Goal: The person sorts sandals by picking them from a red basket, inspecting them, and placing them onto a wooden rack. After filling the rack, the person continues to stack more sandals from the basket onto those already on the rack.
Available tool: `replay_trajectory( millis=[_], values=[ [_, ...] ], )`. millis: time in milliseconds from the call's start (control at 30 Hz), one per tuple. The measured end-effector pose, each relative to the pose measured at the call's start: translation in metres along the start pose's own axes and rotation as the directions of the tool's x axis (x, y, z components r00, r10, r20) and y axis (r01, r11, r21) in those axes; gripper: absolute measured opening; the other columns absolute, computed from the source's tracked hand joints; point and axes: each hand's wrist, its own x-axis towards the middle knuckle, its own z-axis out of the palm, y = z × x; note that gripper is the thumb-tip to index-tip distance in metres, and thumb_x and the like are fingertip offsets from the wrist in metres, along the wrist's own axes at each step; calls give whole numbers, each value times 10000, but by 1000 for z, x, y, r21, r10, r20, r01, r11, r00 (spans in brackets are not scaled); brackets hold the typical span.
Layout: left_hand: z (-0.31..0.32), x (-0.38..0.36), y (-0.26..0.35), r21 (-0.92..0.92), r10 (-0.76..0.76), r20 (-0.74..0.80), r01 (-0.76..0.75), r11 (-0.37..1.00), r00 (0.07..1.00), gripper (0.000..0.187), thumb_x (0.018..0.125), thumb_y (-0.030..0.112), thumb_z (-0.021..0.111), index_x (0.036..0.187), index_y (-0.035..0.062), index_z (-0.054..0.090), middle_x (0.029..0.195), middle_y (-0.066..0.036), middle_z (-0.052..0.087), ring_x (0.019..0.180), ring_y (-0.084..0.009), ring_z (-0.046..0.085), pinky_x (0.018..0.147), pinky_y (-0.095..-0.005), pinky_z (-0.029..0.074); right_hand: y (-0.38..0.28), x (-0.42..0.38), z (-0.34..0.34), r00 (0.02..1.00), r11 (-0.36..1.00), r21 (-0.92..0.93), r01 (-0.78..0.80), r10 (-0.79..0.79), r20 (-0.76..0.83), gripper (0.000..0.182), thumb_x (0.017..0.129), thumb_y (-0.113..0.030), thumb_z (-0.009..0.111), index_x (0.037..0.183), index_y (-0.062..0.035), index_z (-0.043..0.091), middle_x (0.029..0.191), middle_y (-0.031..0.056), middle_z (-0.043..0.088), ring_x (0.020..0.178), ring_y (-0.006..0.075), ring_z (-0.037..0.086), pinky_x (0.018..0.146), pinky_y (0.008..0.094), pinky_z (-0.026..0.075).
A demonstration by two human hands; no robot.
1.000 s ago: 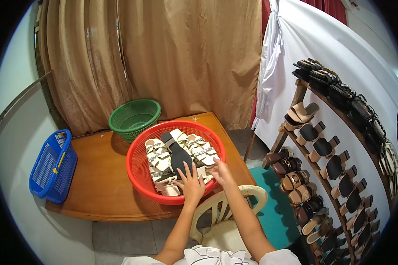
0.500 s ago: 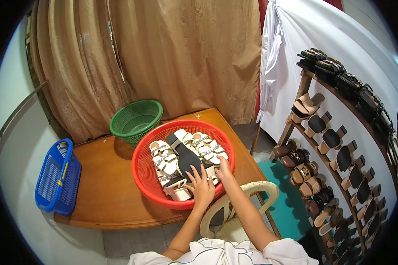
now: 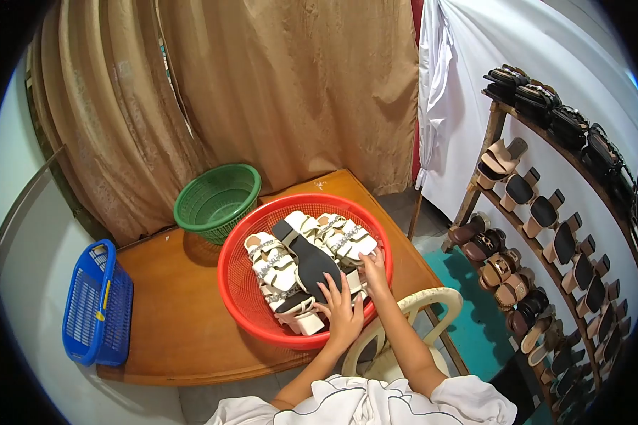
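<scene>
A red plastic basket [image 3: 232, 312] holds several white sandals with silvery trim across their straps. One sandal [image 3: 312, 262] lies sole up on the pile, its black sole facing me. My left hand [image 3: 342, 312] rests on the toe end of that sole, fingers spread. At the pile's right side, my right hand [image 3: 374, 273] grips the end of a white strappy sandal [image 3: 352, 243], thumb on top; its other fingers are partly hidden. Below the left hand's fingers, a white block heel [image 3: 307, 324] shows near the basket's front.
The basket stands on a wooden table [image 3: 170, 312]. Behind it is a green basket [image 3: 220, 202], and at the left edge a blue basket [image 3: 99, 304]. A cream chair [image 3: 450, 301] stands close by my right arm. A shoe rack [image 3: 524, 219] full of sandals rises at the right.
The view has shifted slightly, so the baskets and table appear a little lower and the rack farther right. Both hands stay on the same sandals.
</scene>
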Motion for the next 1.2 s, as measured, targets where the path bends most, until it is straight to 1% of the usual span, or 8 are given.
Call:
replay_trajectory(
  millis=[200,367,467,700,833,933,1000,1200],
  values=[
    [-3,-1,2,-33,59,29,-58,998,998,595,856,259,432,1362,87,171,1412,-210,-25,1282,-426,-64,901,-651,-77,-11,24,-10,892,842,301,-448,441,95,379,766,-137,584,1119,-61,468,804,30,500,792,115,492,610,276,435],
    [-1,-2,4,-18,41,-20,-41,999,999,599,851,247,434,1361,79,170,1412,-210,0,1288,-412,-50,904,-650,-75,-19,36,-6,968,905,-425,22,88,236,291,790,-200,556,991,10,552,899,101,600,739,97,548,575,260,432],
    [2,-2,4,6,8,-57,-7,1000,998,597,848,249,444,1363,102,182,1422,-179,40,1304,-372,-24,915,-640,-68,-7,48,-18,937,784,-620,33,193,293,250,808,-207,538,902,21,576,708,50,591,562,103,523,468,250,405],
    [2,-4,-2,50,-32,-49,34,998,998,605,849,363,445,1338,68,248,1408,-189,113,1301,-374,44,890,-662,-89,-64,-42,-28,968,989,-78,123,-102,228,194,848,-184,511,897,-8,576,755,22,587,602,56,506,498,199,388],
    [12,-4,8,-287,8,-80,-30,957,997,538,875,360,418,1311,61,317,1399,-175,171,1314,-317,51,931,-573,-153,-92,-100,-64,968,992,89,87,-105,228,228,861,-159,515,1027,-3,527,915,37,589,731,76,542,609,216,448],
    [26,-10,50,-621,173,9,-130,773,985,538,867,256,472,1305,0,295,1352,-170,290,1287,-246,201,1039,-398,71,-102,-135,-96,942,971,186,151,-198,272,293,864,-139,512,1117,2,462,1004,64,572,873,118,558,704,269,481],
    [44,-22,85,-931,167,160,92,353,973,451,835,98,537,1223,-56,367,1211,-147,444,1129,-174,414,934,-282,320,-104,-152,-122,946,977,165,135,-177,273,307,853,-137,533,1120,-2,464,1020,67,567,902,134,556,743,285,478],
    [90,-64,157,-923,311,192,64,380,931,324,830,73,556,1119,-18,441,1018,-64,560,929,-112,524,815,-240,407,-151,-208,-200,970,958,-154,240,-230,79,316,834,-129,565,1111,-1,485,1024,33,557,892,92,527,785,244,431]
  ],
)
